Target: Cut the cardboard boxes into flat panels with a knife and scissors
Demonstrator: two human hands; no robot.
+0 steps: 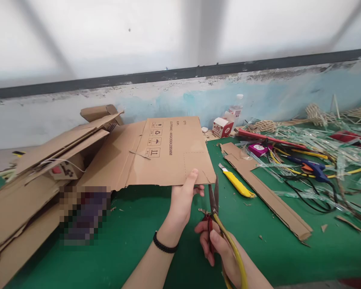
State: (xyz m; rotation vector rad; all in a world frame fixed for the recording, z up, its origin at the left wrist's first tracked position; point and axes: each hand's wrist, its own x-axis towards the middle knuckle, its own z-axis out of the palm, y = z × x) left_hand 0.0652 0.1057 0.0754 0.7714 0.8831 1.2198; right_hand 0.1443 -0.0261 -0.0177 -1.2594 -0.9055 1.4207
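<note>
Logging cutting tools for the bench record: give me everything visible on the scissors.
The scissors have two dark, metal-looking blades, slightly spread, and mismatched handles: one yellow, one red. They point up and away from the wearer, over the green tabletop. The right hand holds them by the handles, partly covering the red one. The blades meet the cardboard near its lower right corner; one tip seems hidden beneath it. The yellow handle runs towards the bottom of the picture.

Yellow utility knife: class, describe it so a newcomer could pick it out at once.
On the green tabletop, look between the printed cardboard sheet and the long cardboard strip. The yellow utility knife lies there. Unlike the scissors, it has a single blade.
</note>
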